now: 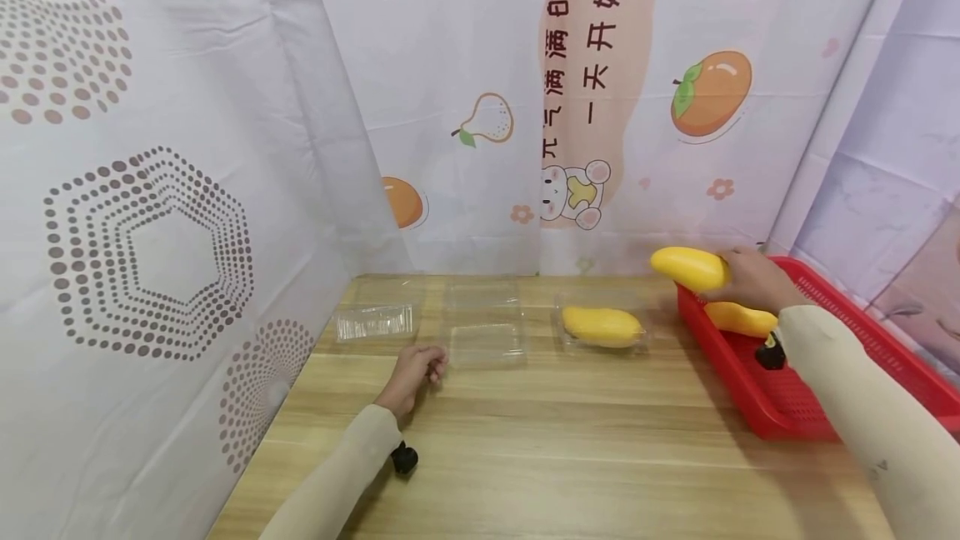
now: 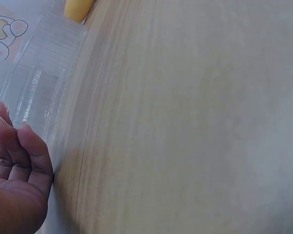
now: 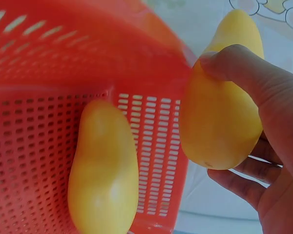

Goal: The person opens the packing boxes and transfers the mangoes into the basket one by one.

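My right hand grips a yellow mango above the near-left rim of a red perforated basket. In the right wrist view the thumb lies across this mango, with fingers behind it. Another mango lies in the basket. A third mango sits in a clear plastic box on the table. My left hand hangs with loosely curled fingers and holds nothing. It is beside an open clear box with nothing in it; whether they touch, I cannot tell.
Another clear plastic box lies at the back left of the wooden table. Printed cloth stands behind the table, and more patterned cloth hangs on the left side.
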Motion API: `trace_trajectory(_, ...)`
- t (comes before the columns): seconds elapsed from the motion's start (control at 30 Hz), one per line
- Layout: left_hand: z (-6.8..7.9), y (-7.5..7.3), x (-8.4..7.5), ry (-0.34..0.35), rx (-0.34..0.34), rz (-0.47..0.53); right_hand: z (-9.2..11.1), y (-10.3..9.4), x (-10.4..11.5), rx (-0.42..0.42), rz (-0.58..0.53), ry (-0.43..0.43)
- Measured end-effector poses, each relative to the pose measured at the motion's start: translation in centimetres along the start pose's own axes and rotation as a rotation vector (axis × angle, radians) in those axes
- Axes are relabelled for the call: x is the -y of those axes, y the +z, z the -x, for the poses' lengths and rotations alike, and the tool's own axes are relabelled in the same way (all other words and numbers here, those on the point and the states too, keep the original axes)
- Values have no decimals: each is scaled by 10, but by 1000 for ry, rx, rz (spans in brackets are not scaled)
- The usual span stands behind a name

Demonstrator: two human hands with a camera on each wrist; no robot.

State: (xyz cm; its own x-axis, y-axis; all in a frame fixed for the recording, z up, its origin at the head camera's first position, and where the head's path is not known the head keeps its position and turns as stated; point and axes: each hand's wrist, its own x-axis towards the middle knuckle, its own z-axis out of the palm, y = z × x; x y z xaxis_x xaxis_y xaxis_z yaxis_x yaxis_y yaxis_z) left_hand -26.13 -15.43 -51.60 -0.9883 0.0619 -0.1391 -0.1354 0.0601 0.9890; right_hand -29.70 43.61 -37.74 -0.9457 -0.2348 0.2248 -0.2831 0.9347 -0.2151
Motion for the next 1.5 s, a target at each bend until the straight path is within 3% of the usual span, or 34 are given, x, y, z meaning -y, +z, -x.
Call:
trace_trajectory(0.57, -5, 3, 0, -2, -17, 17, 28, -8, -35, 12, 12, 8)
trace_trajectory(0.77, -4, 3, 0, 0, -13, 18, 37, -7, -48, 84, 74, 42)
trace_trajectory(1.5, -6, 1, -1, 2, -7, 28, 67, 2, -77, 123, 75, -6)
